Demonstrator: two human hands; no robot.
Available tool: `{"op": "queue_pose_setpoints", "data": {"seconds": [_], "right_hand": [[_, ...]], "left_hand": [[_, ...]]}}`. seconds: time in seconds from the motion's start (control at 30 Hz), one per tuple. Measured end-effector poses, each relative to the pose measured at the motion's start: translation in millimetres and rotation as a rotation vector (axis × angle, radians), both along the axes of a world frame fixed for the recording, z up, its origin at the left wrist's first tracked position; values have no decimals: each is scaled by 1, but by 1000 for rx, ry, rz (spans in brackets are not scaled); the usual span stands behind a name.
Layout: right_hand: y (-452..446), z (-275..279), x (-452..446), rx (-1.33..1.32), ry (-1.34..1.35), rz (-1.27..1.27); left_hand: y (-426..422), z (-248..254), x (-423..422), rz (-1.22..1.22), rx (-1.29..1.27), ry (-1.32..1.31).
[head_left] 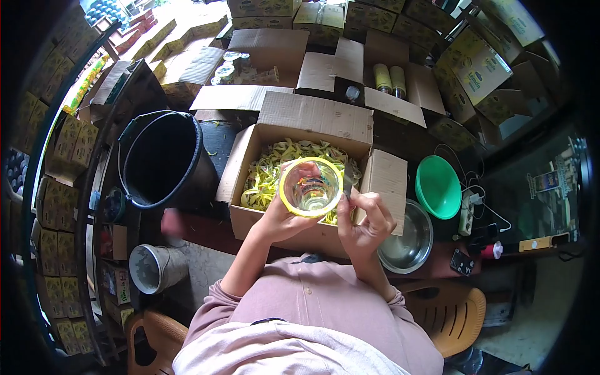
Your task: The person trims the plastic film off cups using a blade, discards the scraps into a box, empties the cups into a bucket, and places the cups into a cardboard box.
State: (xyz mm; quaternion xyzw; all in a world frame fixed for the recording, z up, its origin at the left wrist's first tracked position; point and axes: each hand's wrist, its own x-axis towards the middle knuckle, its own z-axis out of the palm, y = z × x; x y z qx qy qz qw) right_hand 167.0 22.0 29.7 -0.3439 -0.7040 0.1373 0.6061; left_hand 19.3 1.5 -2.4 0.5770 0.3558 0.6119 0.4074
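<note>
My left hand (275, 220) is wrapped round a clear cup with a yellow rim (312, 203), its open mouth tilted up towards me. My right hand (367, 220) is closed in a pinch at the cup's right side. Between its fingers is a thin grey blade (348, 179), upright against the yellow rim; its handle is hidden. Below both hands stands an open cardboard box (290, 232), filled with curly yellow and pale strips (269, 170).
To the left are a black bucket (206, 164) with a wire handle and a white pail (174, 265). At right sit a green bowl (437, 187), a metal basin (412, 240) and a phone (462, 262). Behind, an open carton (269, 44) holds clear cups.
</note>
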Motion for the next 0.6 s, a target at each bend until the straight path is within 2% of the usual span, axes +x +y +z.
{"op": "queue_pose_setpoints", "data": {"seconds": [0.13,0.23,0.43,0.53,0.57,0.6], "right_hand": [[3,-1,0,32,-25,-32],[8,-2,4,-34,-7,36],[13,-3,6,-80,31,152],[14,-5,6,-41,60,115],[13,-4,6,-40,59,91],[11,-3,4,-38,60,65]], "left_hand": [[3,-9,-4,-32,32,81],[2,-6,-11,3,40,338],[0,6,-8,-185,7,221],[0,-1,-2,-185,-29,79],[5,-1,1,-115,67,88],[4,1,5,-133,0,-50]]}}
